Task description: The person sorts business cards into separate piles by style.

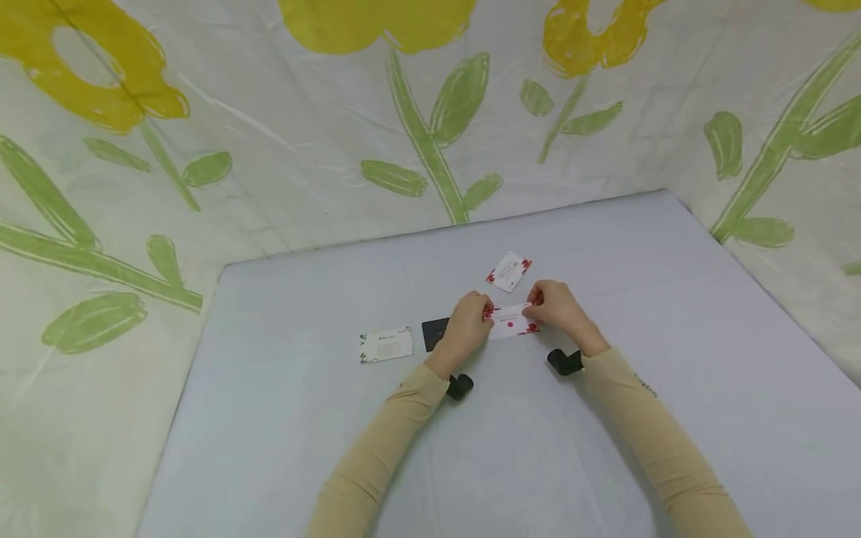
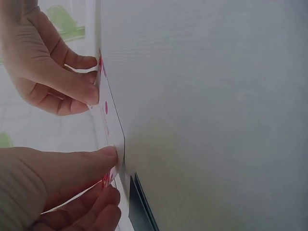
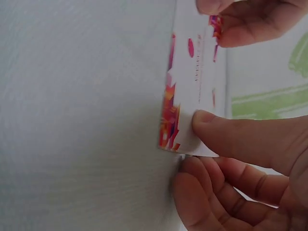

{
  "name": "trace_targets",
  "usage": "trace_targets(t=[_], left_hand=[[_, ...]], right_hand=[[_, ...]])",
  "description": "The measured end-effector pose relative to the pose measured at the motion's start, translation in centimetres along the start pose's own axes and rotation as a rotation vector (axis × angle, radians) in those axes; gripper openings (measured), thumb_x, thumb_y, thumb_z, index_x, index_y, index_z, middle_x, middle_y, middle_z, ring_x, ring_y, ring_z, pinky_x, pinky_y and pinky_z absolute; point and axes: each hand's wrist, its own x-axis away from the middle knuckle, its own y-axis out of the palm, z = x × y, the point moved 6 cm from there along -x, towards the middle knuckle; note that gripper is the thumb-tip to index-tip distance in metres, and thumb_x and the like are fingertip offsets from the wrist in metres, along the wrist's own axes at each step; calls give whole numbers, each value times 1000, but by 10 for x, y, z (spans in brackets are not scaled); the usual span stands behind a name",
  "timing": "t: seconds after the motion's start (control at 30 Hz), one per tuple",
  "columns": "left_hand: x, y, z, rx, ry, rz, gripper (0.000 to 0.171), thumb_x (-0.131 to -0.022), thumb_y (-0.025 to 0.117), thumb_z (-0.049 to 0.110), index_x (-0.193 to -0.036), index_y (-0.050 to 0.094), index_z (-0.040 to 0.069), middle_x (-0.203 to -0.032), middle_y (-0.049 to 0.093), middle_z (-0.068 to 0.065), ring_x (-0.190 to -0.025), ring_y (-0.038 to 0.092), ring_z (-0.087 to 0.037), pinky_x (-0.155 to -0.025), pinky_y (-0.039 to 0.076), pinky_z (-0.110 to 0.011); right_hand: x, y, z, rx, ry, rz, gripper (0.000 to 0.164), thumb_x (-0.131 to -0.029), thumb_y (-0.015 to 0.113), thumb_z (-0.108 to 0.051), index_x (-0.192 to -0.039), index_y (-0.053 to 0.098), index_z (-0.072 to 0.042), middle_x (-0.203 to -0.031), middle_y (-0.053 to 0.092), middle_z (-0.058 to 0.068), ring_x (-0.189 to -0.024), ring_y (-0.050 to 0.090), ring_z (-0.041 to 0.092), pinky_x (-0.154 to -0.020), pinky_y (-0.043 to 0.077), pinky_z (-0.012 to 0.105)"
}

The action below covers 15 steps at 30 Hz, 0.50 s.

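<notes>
A white card with red floral corners and a red dot (image 1: 510, 324) is held by both hands just at the table surface. My left hand (image 1: 470, 322) pinches its left end, thumb on top and fingers beneath, as the left wrist view shows. At the opposite end my right hand (image 1: 557, 305) pinches the card (image 3: 192, 72) between thumb and fingers. Partly covered by the left hand, a black card (image 1: 434, 333) lies on the table. Farther left is a white card with green leaf corners (image 1: 386, 345). Behind the held card lies another white card with red floral corners (image 1: 509, 271).
A pale cloth-covered table (image 1: 289, 448) extends around the cards. Behind it hangs a white curtain (image 1: 303, 149) painted with yellow flowers and green leaves. Black camera mounts (image 1: 460, 387) sit at both wrists.
</notes>
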Motion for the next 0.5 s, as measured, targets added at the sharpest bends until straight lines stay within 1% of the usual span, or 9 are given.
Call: trace_targets(t=[0.2, 0.3, 0.4, 0.5], left_hand=[[0, -1, 1, -64, -11, -10, 9, -81, 68, 5, -90, 67, 3, -88, 59, -6, -82, 53, -18, -72, 45, -27], [-2, 0, 3, -91, 23, -5, 5, -82, 67, 3, -85, 70, 4, -85, 60, -5, -81, 53, -17, -71, 44, -25], [-1, 2, 6, -110, 64, -6, 7, -83, 64, 1, -81, 71, 4, -82, 61, -5, -79, 55, -18, -70, 45, -25], [0, 2, 9, -129, 76, -23, 8, -84, 63, 2, -81, 70, 3, -80, 62, -5, -78, 57, -18, -70, 47, -25]], right_hand=[[3, 1, -7, 63, -62, 33, 12, -78, 67, -2, -80, 56, 3, -74, 55, 11, -66, 49, 21, -58, 40, 29], [4, 2, -10, 86, -92, 38, 9, -78, 68, -1, -77, 59, 2, -72, 57, 10, -66, 50, 20, -57, 41, 29], [4, 3, -11, 118, -109, 44, 5, -79, 67, -1, -76, 64, 1, -72, 59, 9, -65, 51, 19, -57, 41, 28], [4, 4, -11, 139, -97, 42, 7, -81, 65, -4, -78, 67, 2, -72, 60, 8, -62, 51, 18, -54, 41, 28]])
